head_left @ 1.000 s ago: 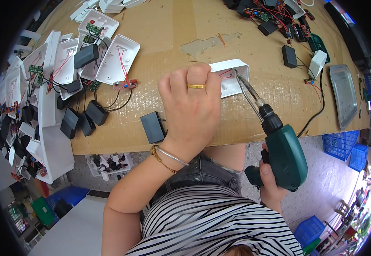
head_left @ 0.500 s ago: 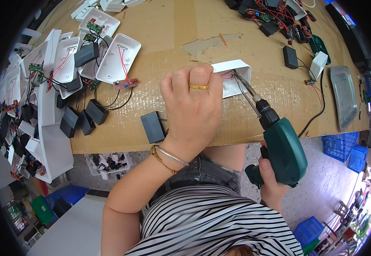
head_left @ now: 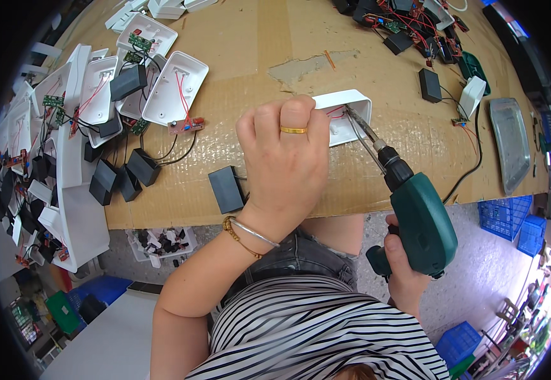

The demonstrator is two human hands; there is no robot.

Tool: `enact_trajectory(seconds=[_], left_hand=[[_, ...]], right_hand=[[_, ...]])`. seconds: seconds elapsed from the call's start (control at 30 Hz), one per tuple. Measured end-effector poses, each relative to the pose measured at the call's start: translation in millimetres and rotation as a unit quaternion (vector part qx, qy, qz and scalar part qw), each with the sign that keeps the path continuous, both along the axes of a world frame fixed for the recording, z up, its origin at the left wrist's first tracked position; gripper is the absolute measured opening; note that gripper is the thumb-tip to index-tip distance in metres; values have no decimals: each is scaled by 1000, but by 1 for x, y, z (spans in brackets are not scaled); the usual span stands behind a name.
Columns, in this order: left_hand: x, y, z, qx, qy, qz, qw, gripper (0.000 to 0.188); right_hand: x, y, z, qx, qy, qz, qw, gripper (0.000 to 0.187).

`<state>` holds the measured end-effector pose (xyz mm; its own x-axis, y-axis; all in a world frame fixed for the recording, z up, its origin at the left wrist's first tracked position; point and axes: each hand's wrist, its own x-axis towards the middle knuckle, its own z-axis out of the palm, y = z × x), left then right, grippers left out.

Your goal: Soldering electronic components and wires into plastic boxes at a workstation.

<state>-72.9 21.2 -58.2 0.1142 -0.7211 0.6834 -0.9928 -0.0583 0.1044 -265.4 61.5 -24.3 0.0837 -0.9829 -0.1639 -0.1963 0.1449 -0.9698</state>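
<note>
A white plastic housing (head_left: 351, 130) sits tilted on the cardboard near the table's front edge. My left hand (head_left: 288, 149) is closed over its left end, knuckles up, hiding that part and the fingertips. Red wires show inside it. My right hand (head_left: 408, 272) wraps round the handle of a green soldering gun (head_left: 424, 221), just off the table's front edge. The gun's metal tip, with a thin guide tube beside it, reaches into the housing; the exact contact point is too small to tell. A black box (head_left: 226, 190) on a cable lies left of my left wrist.
Opened white housings (head_left: 175, 88) with circuit boards and black boxes crowd the left side. At the back right lies a heap of black parts and red wires (head_left: 408, 28). A metal tray (head_left: 510, 145) stands far right, near the gun's black cord (head_left: 472, 171).
Both hands, the housing and the soldering gun have shifted only very slightly. The tip remains inside the housing.
</note>
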Motion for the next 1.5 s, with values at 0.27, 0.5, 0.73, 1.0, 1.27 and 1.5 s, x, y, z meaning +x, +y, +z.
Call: enact_trajectory(seconds=[0.27,0.5,0.73,1.0,1.27,1.5], left_hand=[[2,2,0,1,-8,6,1000,9],[0,-2,0,0,-1,1,1000,10],[3,2,3,18,0,-1,1000,14],[3,4,2,26,1,4,1000,14],[0,3,8,21,40,-17,999,16],[8,18,23,42,111,-68,991,57]], right_hand=[[-2,-1,-4,39,-21,15,999,40],[-11,7,-3,12,-26,2,1000,53],[-19,20,-4,-14,-31,-38,999,60],[-17,21,-4,-14,-51,-55,997,60],[-19,19,1,8,-70,-56,996,58],[-20,13,-10,-11,-95,-48,994,52]])
